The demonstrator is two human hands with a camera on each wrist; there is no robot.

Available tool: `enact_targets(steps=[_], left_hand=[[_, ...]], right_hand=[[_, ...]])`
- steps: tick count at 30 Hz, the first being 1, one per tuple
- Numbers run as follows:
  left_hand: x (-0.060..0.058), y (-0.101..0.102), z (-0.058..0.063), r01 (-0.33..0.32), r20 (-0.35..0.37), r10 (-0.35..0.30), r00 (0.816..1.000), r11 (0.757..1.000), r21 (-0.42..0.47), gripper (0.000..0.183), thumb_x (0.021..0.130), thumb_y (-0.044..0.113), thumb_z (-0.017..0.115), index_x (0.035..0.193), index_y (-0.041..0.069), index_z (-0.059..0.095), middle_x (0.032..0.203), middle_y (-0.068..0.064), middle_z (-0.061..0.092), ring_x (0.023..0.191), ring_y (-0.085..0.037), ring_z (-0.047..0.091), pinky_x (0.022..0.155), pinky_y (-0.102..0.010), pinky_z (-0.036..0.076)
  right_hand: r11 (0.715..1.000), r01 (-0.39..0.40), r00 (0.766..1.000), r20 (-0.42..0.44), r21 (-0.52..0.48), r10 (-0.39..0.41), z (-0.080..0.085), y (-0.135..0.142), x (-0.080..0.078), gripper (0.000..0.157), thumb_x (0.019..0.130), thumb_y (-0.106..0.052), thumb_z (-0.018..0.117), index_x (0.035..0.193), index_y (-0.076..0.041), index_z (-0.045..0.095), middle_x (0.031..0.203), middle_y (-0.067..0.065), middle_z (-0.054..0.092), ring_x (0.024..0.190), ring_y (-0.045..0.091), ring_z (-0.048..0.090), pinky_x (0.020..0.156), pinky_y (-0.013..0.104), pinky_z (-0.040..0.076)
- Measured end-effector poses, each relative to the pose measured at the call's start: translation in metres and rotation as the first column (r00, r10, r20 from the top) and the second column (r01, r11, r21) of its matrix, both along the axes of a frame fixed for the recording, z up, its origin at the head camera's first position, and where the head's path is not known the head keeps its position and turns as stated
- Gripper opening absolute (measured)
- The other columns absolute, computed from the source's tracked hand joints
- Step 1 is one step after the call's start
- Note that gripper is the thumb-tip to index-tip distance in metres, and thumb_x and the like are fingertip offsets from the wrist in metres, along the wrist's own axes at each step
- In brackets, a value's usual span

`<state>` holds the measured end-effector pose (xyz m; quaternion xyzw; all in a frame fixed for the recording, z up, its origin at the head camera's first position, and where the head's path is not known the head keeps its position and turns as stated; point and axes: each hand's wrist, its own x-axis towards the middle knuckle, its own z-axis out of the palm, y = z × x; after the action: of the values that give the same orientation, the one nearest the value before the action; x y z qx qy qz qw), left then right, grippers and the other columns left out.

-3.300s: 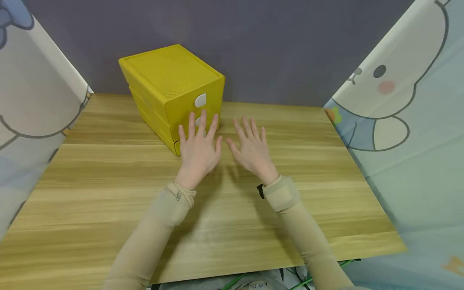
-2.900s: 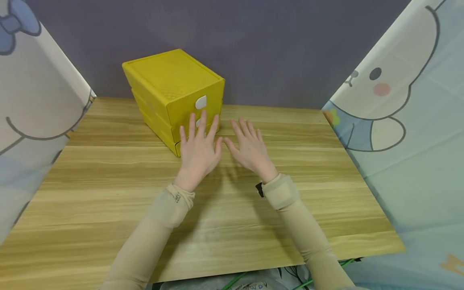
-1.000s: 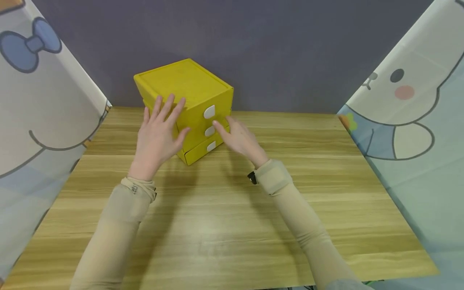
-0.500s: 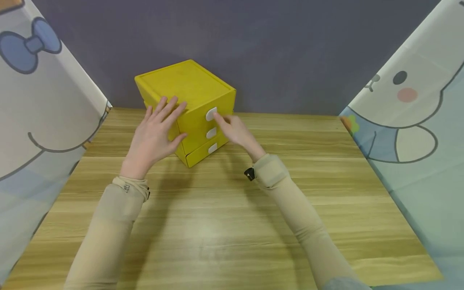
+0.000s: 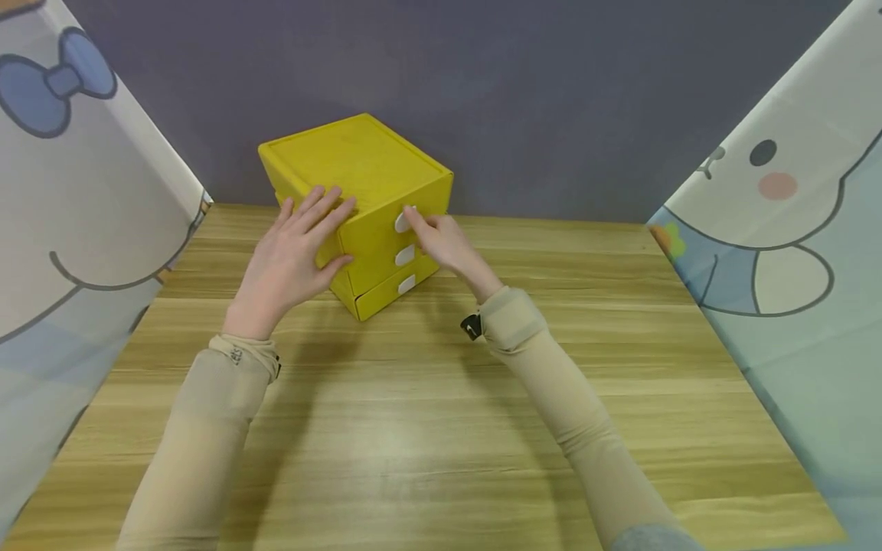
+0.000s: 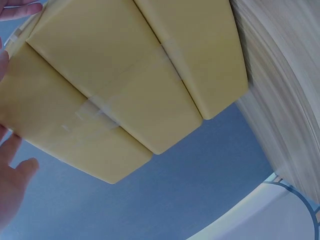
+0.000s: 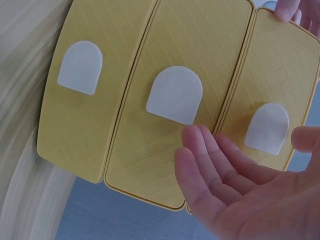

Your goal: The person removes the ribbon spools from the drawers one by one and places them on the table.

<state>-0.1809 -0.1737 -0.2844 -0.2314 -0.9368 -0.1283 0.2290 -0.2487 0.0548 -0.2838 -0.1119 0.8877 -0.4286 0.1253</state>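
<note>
A yellow three-drawer box (image 5: 372, 222) stands at the table's back left, its front turned to the right, drawers shut. Each drawer front bears a white pull tab (image 7: 175, 95). My left hand (image 5: 285, 256) rests along the box's upper left edge with its fingers spread and fairly straight. At the top drawer's tab (image 7: 267, 129) is my right hand (image 5: 441, 241); in the head view its thumb overlaps the tab. From the right wrist, thumb and loosely bent fingers (image 7: 215, 165) stand apart on either side of that tab. Clear tape (image 6: 90, 120) crosses the seams on the box's left side.
Beneath the box is a wood-grain table (image 5: 393, 444). A dark grey wall panel (image 5: 517, 99) rises close behind it. Light cloth with cartoon figures hangs at the left (image 5: 103, 222) and right (image 5: 792, 352) of the table.
From side by side before the box, my hands have parted: the left onto its upper left edge, the right up to the top tab. The view has shifted slightly; the drawers look the same.
</note>
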Motion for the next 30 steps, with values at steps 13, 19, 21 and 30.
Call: enact_targets(steps=[13,19,21,30], left_hand=[[0.0016,0.0026,-0.0042,0.096,-0.05,-0.093,0.994,0.992,0.078,0.074,0.081,0.009,0.076,0.146,0.013,0.041,0.152,-0.015,0.04,0.146,-0.029,0.03,0.105,-0.052,0.046],[0.0016,0.0026,-0.0038,0.101,-0.053,-0.096,0.994,0.991,0.089,0.075,0.079,0.007,0.077,0.146,0.012,0.042,0.152,-0.016,0.039,0.146,-0.029,0.029,0.107,-0.052,0.044],[0.0014,0.0027,-0.0036,0.101,-0.057,-0.096,0.994,0.991,0.089,0.075,0.079,0.007,0.077,0.146,0.011,0.042,0.152,-0.016,0.039,0.146,-0.029,0.03,0.107,-0.052,0.044],[0.0002,0.0028,-0.0036,0.099,-0.062,-0.094,0.994,0.991,0.086,0.075,0.078,0.008,0.078,0.145,0.013,0.044,0.151,-0.017,0.041,0.144,-0.03,0.033,0.105,-0.053,0.046]], right_hand=[[0.998,0.013,1.0,0.026,-0.066,-0.011,0.0023,0.0006,-0.0003,0.06,0.098,-0.057,0.037,0.101,-0.004,0.065,0.098,0.015,0.067,0.093,0.03,0.062,0.064,0.023,0.039],[0.992,0.028,0.999,0.035,-0.122,-0.024,0.0038,0.0002,0.0006,0.057,0.098,-0.054,0.041,0.099,-0.002,0.067,0.099,0.015,0.068,0.092,0.028,0.064,0.071,0.026,0.046],[0.989,0.031,0.999,0.042,-0.142,-0.025,0.0035,0.0,0.0005,0.057,0.098,-0.053,0.042,0.104,-0.002,0.067,0.102,0.015,0.068,0.096,0.031,0.066,0.081,0.03,0.051],[0.982,0.05,0.996,0.083,-0.182,-0.036,0.0009,0.0005,-0.0002,0.055,0.097,-0.052,0.044,0.111,-0.004,0.067,0.103,0.015,0.069,0.096,0.03,0.067,0.085,0.038,0.054]])
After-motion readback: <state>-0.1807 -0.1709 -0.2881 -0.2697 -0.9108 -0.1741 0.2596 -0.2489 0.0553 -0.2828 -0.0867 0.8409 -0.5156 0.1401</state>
